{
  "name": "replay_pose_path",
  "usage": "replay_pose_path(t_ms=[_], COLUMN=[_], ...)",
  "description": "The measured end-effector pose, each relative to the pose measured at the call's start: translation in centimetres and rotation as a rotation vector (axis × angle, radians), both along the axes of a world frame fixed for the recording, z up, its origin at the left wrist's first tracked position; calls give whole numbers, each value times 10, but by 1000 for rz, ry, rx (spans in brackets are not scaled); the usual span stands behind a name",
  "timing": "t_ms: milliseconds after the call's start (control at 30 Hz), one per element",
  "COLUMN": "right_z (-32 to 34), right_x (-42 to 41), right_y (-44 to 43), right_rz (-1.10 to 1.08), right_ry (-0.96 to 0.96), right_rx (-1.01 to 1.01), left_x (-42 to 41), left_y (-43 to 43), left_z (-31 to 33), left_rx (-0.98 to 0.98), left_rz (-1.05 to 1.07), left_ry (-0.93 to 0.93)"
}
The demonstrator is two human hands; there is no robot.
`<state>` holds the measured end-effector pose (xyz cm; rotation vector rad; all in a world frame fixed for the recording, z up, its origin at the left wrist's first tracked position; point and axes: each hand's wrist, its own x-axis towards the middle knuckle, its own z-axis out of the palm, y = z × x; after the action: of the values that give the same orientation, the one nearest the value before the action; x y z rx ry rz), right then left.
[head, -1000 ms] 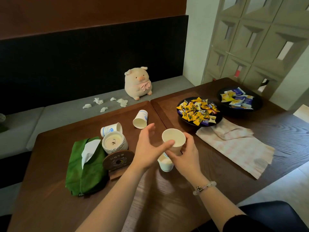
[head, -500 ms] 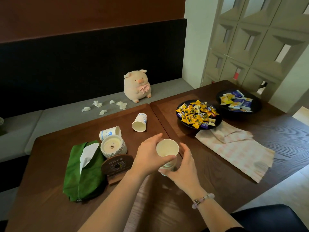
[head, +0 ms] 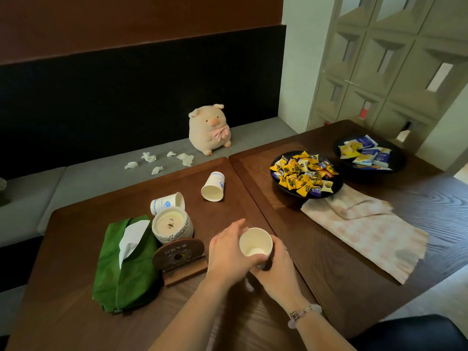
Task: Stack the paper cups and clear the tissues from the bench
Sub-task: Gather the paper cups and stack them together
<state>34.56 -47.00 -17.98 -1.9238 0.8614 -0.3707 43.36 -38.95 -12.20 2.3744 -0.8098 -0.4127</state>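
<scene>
White paper cup (head: 255, 242) stands upright near the front of the dark wooden bench (head: 228, 325), mouth up, clasped from both sides. The left hand (head: 229, 254) wraps its fingers around the cup's left wall, and the right hand (head: 277, 269) cups the right wall and base, so each grip is closed on this cup. Whether a second cup sits nested beneath it cannot be told, since the hands hide the lower part.

Farther back on the bench, a tipped cup (head: 213, 186) lies on its side with its open mouth toward the camera. Another fallen cup (head: 167, 202) lies on its side just behind a round candle jar (head: 172, 224), touching or nearly touching it. A green tissue pouch (head: 126, 264) with a white sheet poking out lies left of the jar, and a round wooden sign (head: 178, 254) stands in front of it.

Crumpled tissues (head: 162, 160) lie scattered on the grey seat cushion (head: 76, 178) beyond the bench, left of a plush pig (head: 209, 129). To the right sit a dark plate of candy (head: 305, 173), a second snack plate (head: 367, 153), and a pale checked cloth (head: 364, 226).
</scene>
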Motion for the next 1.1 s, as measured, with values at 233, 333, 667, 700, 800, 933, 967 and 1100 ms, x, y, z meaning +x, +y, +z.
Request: replay_pose_path(t_ms=[233, 333, 667, 700, 800, 933, 967, 1100], right_z=[-3, -2, -9, -9, -10, -14, -15, -19], right_x=[8, 14, 40, 42, 48, 52, 53, 53], right_y=[5, 5, 1, -1, -7, -12, -12, -11], right_rz=[-28, -25, -34, -29, -11, -2, -4, -6], right_ry=[-4, -14, -39, -39, -41, -37, -33, -28], right_rx=[0, 4, -26, -31, -33, -55, -61, -84], left_x=[2, 21, 141, 148, 158, 164, 165, 169], left_y=[-1, -6, -50, -55, -70, -84, -86, -90], left_z=[0, 10, 24, 18, 1, -19, -24, -39], left_rx=[29, 53, -86, -65, -1, 6, 7, 16], left_rz=[-33, -97, 514, 539, 574, 609, 613, 637], left_ry=[-7, 89, 145, 148, 143, 180, 190, 239])
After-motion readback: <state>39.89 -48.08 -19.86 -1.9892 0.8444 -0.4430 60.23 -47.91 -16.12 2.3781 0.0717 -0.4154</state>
